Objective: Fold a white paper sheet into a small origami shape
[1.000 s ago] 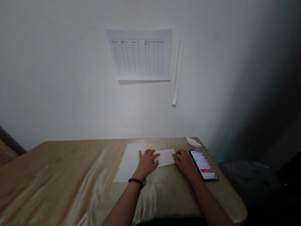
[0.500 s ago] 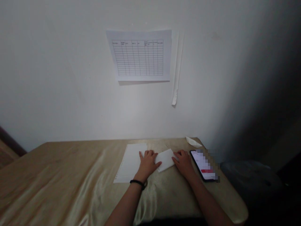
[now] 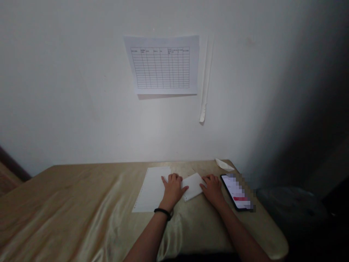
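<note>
A white sheet of paper (image 3: 192, 185), folded into a small flat packet, lies on the cloth-covered table between my hands. My left hand (image 3: 172, 189), with a black band at its wrist, holds the packet's left edge with thumb and forefinger; its little finger sticks out over a loose sheet. On the opposite side, my right hand (image 3: 213, 188) grips the right edge, thumb and forefinger on the paper and the other fingers curled. That flat loose-leaf sheet (image 3: 149, 191), punched along its left side, is partly covered by my left hand.
A phone (image 3: 236, 193) with its screen lit lies just right of my right hand. Behind it is a small white paper scrap (image 3: 224, 165). The satiny table cloth (image 3: 81, 203) has folds at the left. A printed table sheet (image 3: 163, 65) hangs on the wall.
My left wrist has shifted slightly to the right. Both hands stay at the folded paper, which has hardly moved.
</note>
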`<state>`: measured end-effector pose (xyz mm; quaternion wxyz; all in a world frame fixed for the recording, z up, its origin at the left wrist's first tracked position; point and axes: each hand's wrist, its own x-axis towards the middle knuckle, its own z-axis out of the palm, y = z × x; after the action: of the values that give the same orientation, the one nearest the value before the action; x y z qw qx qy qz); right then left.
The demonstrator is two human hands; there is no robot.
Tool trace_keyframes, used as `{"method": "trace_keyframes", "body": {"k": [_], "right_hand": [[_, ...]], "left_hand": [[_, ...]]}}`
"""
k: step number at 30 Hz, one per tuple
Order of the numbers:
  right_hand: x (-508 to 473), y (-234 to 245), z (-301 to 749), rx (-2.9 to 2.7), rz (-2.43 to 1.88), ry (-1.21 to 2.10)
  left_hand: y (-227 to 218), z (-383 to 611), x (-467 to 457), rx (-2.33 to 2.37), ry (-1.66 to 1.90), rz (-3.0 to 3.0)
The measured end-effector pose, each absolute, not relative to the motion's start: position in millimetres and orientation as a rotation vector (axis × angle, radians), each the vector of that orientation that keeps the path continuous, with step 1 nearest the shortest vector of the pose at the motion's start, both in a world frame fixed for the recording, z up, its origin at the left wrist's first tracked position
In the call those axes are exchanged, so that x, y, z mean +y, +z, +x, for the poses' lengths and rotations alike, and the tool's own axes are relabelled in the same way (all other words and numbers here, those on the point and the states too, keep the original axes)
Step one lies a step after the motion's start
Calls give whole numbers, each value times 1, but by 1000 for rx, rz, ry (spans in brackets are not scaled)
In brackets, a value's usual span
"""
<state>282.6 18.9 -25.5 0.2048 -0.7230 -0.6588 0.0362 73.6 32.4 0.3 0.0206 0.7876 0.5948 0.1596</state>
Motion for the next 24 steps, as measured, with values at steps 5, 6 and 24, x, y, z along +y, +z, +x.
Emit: {"method": "trace_keyframes", "body": {"k": [5, 6, 24], "right_hand": [[23, -32, 282, -1797, -1982, 108], [23, -33, 282, -1788, -1963, 108], [22, -23, 276, -1892, -1545, 105]], "left_hand": [[0, 76, 34, 1846, 492, 2378], [0, 76, 34, 1837, 488, 2370], [18, 74, 29, 1512, 994, 2183]]}}
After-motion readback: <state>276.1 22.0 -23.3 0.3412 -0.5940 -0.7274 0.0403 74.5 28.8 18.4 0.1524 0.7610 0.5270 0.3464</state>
